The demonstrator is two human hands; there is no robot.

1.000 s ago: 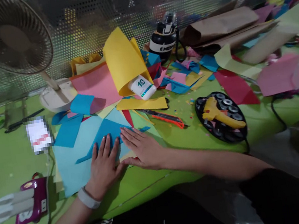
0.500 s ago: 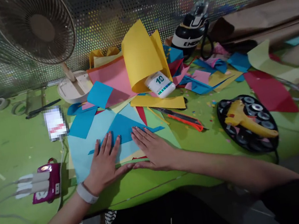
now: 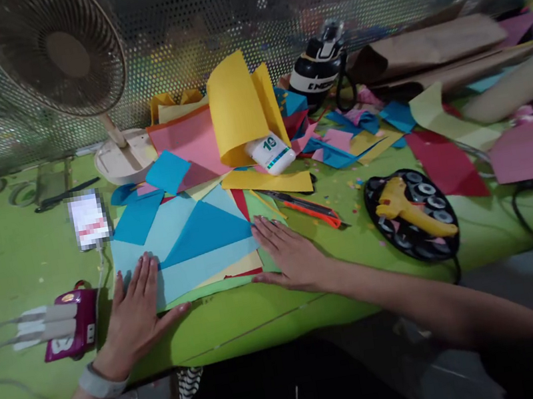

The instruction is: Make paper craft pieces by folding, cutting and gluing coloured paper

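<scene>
A folded piece of dark blue paper (image 3: 208, 229), triangular in outline, lies on a light blue sheet (image 3: 196, 264) near the table's front edge. My left hand (image 3: 136, 308) rests flat with fingers apart on the left part of the light blue sheet, beside the triangle's left corner. Flat and spread, my right hand (image 3: 292, 252) lies at the triangle's right corner, its fingertips touching or very close to it. Neither hand grips anything. Yellow, red and green sheets show from under the light blue one. An orange utility knife (image 3: 311, 211) lies beyond my right hand.
A yellow glue gun (image 3: 412, 210) lies on a round black tray (image 3: 383, 235) at right. Left are a phone (image 3: 89, 219) on a cable and a purple power adapter (image 3: 71, 325). Behind stand a fan (image 3: 71, 55), curled yellow card (image 3: 237, 110), a white container (image 3: 272, 153) and a black bottle (image 3: 317, 73).
My hands have slid apart, left hand to the left and right hand to the right, uncovering the blue triangle, whose edges now lie flatter. The whole view has shifted slightly.
</scene>
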